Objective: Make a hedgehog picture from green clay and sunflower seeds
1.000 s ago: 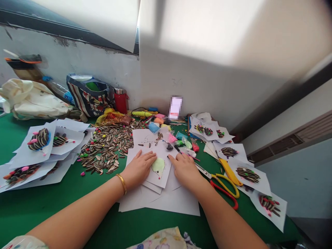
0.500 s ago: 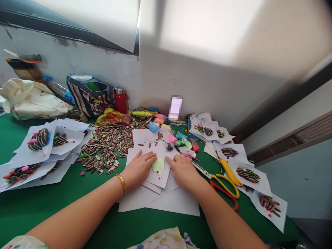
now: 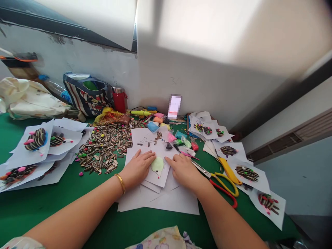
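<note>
The right hand (image 3: 184,169) has edged slightly inward, and it and the left hand (image 3: 137,168) now lie on either side of a pale green clay shape (image 3: 157,165). Their fingers are spread flat, gripping nothing, on the white paper sheet (image 3: 164,176) that carries the shape, mid-counter (image 3: 52,214) toward the near edge.

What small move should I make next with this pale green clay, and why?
Probably smooth the pale green clay shape flat with the right hand. It sits on the white paper sheet between both hands, the left hand rests on that sheet and can steady it, and nothing covers the clay.
</note>
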The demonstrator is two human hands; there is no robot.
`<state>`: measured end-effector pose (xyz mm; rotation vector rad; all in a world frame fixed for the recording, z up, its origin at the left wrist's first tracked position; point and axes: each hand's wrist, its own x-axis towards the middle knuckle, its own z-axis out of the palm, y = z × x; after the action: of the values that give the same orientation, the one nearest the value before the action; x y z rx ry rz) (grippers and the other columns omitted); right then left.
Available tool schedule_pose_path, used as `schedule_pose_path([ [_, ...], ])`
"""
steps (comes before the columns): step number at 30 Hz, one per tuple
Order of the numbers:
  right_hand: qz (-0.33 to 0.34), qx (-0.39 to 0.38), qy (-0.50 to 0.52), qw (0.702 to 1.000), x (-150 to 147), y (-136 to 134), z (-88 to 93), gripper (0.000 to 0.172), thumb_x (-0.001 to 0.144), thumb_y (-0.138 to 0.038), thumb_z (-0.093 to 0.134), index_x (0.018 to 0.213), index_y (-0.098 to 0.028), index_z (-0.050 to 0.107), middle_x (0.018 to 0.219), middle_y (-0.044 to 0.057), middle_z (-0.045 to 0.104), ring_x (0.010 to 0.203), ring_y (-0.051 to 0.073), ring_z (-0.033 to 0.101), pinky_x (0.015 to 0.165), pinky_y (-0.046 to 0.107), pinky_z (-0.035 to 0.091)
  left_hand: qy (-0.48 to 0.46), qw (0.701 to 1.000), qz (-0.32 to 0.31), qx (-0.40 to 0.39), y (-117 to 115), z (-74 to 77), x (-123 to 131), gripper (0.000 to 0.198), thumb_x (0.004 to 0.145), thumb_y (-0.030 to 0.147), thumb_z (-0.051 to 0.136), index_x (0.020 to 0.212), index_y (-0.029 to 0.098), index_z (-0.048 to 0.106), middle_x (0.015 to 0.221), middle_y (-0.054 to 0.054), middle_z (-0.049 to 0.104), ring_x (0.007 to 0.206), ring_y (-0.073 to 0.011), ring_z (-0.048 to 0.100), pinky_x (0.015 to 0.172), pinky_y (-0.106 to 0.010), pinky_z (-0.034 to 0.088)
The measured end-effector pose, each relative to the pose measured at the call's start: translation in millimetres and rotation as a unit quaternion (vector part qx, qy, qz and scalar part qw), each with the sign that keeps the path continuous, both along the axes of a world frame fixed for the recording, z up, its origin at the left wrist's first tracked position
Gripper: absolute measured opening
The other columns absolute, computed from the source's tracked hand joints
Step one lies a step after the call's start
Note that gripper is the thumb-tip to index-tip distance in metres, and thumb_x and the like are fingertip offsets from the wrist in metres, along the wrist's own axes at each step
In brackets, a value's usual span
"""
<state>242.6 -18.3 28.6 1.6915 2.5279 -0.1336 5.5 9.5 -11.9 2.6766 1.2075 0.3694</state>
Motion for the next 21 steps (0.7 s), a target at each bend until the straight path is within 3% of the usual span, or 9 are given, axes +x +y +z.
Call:
schedule_pose_path([
  [7, -0.029, 0.03, -0.012, 0.999, 6, 3, -0.8, 0.054, 0.089, -0.014, 0.044, 0.143, -0.016, 0.048, 0.123, 0.014, 0.059, 0.115, 0.029, 0.046, 0.096, 0.039, 0.032, 0.013, 1.0, 0.003, -0.006, 0, 3.0, 1, 0.054, 0.087, 0.006, 0.038, 0.139, 0.019, 0.049, 0.147, -0.009, 0.05, 0.139, -0.0225, 0.041, 0.12, -0.053, 0.018],
  [13, 0.017, 0.013, -0.011, 1.0, 0, -3, -0.7, 0.055, 0.088, -0.017, 0.047, 0.143, -0.018, 0.048, 0.122, 0.013, 0.06, 0.113, 0.029, 0.048, 0.094, 0.04, 0.034, 0.009, 1.0, 0.003, -0.006, 0, 1.9, 0, 0.054, 0.087, 0.007, 0.038, 0.138, 0.02, 0.05, 0.147, -0.008, 0.05, 0.139, -0.0224, 0.041, 0.12, -0.052, 0.018],
  [21, -0.018, 0.03, -0.01, 0.999, 11, 2, 2.9, 0.052, 0.09, -0.015, 0.046, 0.141, -0.015, 0.05, 0.121, 0.014, 0.061, 0.114, 0.028, 0.048, 0.099, 0.038, 0.033, 0.007, 1.0, -0.001, 0.003, 0, 2.0, -1, 0.055, 0.087, 0.006, 0.038, 0.138, 0.021, 0.05, 0.147, -0.008, 0.05, 0.139, -0.0221, 0.041, 0.121, -0.051, 0.017],
])
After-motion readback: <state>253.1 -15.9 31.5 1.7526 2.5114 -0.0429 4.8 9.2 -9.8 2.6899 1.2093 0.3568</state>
